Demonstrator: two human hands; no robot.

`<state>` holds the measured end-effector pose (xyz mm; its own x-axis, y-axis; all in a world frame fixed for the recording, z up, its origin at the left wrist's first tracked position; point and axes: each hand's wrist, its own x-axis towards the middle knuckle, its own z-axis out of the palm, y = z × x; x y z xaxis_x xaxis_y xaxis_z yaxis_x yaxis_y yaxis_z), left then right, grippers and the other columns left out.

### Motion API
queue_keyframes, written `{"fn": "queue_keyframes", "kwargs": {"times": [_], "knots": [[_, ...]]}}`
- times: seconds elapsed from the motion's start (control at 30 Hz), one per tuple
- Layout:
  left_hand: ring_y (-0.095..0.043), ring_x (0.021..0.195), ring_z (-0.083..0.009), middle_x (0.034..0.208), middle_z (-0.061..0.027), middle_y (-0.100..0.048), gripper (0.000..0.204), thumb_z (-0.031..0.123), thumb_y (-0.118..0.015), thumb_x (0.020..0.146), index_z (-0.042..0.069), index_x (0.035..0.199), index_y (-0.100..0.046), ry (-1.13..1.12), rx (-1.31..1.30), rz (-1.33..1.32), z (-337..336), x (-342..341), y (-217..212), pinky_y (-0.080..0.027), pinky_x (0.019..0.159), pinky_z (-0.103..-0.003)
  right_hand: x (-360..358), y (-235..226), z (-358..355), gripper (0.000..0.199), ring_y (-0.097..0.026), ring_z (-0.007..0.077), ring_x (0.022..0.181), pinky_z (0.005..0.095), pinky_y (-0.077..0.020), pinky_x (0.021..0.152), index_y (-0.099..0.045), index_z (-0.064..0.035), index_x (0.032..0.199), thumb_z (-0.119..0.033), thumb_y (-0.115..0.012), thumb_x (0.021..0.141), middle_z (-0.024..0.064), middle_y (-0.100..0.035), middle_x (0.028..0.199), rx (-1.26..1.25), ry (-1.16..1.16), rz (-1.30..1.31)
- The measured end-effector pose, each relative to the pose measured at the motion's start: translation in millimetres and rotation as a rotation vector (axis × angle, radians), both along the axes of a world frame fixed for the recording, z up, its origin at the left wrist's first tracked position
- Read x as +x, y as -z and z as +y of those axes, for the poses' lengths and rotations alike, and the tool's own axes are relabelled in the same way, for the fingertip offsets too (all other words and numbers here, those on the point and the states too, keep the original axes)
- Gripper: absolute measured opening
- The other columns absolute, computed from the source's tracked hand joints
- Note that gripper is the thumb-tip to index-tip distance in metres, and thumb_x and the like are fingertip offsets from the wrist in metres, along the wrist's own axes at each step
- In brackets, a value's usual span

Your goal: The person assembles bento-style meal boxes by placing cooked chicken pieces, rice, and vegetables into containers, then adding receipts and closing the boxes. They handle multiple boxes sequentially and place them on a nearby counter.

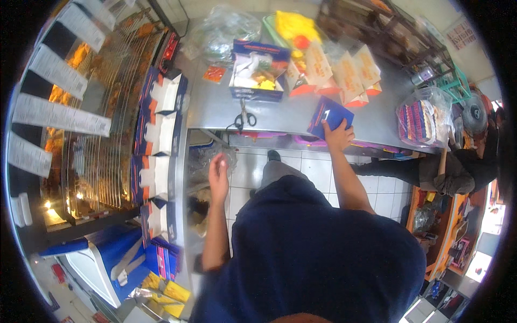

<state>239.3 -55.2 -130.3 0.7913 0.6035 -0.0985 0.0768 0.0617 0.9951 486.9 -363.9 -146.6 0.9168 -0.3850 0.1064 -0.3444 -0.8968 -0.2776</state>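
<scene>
My right hand point(338, 135) grips a small blue carton point(329, 116) at the front edge of the metal table, fingers on its near side. My left hand point(217, 175) hangs in the air left of my body, fingers stretched upward, with nothing in it. Black-handled scissors point(243, 117) lie on the table between the two hands. Behind them stands an open blue box point(253, 95) with white and yellow packets inside. Several white-and-orange paper boxes point(318, 70) stand upright just beyond the blue carton.
A row of open blue boxes point(171, 137) lines the left counter, beside a lit display case point(107, 140) with fried food on racks. Clear plastic bags point(229, 32) and a yellow bag point(295, 27) are at the back. Stacked patterned cartons point(416, 124) in plastic are right; another person point(458, 167) stands beyond.
</scene>
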Motion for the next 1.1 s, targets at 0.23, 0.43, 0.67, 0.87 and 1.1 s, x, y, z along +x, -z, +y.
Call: {"fn": "queue_keyframes", "kwargs": {"times": [0.23, 0.43, 0.67, 0.87, 1.1], "knots": [[-0.047, 0.118, -0.0245, 0.136, -0.0146, -0.043, 0.050, 0.035, -0.044, 0.098, 0.002, 0.135, -0.038, 0.052, 0.027, 0.026, 59, 173, -14, -0.037, 0.100, -0.036, -7, -4, -12, 0.087, -0.033, 0.0429, 0.120, 0.0555, -0.0314, 0.096, -0.044, -0.0093, 0.131, -0.060, -0.070, 0.066, 0.0265, -0.033, 0.135, 0.069, -0.091, -0.123], [-0.051, 0.106, -0.0212, 0.117, -0.0141, -0.054, 0.047, 0.036, -0.047, 0.096, -0.002, 0.122, -0.046, 0.171, 0.200, 0.156, 49, 226, 3, -0.038, 0.093, -0.033, -8, -21, -13, 0.088, -0.031, 0.0441, 0.122, 0.0555, -0.0303, 0.097, -0.042, -0.0089, 0.132, -0.057, -0.072, 0.066, 0.0264, -0.032, 0.135, 0.133, -0.098, -0.061], [-0.050, 0.103, -0.0186, 0.116, -0.0115, -0.054, 0.046, 0.031, -0.056, 0.091, -0.001, 0.123, -0.047, 0.134, 0.029, 0.122, 37, 232, -26, -0.039, 0.090, -0.032, -9, -31, -12, 0.086, -0.032, 0.0443, 0.121, 0.0538, -0.0296, 0.099, -0.041, -0.0091, 0.133, -0.055, -0.072, 0.067, 0.0262, -0.031, 0.136, 0.176, -0.088, -0.041], [-0.047, 0.113, -0.0223, 0.124, -0.0130, -0.050, 0.066, 0.028, -0.063, 0.086, -0.001, 0.136, -0.031, 0.257, -0.091, 0.250, 36, 228, -40, -0.034, 0.097, -0.034, -6, -33, -6, 0.085, -0.033, 0.0434, 0.120, 0.0531, -0.0298, 0.099, -0.042, -0.0084, 0.132, -0.051, -0.075, 0.067, 0.0259, -0.031, 0.137, 0.183, -0.071, -0.079], [-0.044, 0.120, -0.0251, 0.133, -0.0158, -0.044, 0.066, 0.028, -0.056, 0.089, -0.003, 0.139, -0.027, 0.286, -0.100, 0.231, 48, 227, -21, -0.030, 0.103, -0.035, -5, -28, -1, 0.079, -0.034, 0.0431, 0.120, 0.0540, -0.0302, 0.097, -0.044, -0.0088, 0.131, -0.050, -0.073, 0.070, 0.0246, -0.032, 0.137, 0.131, -0.037, -0.070]]}}
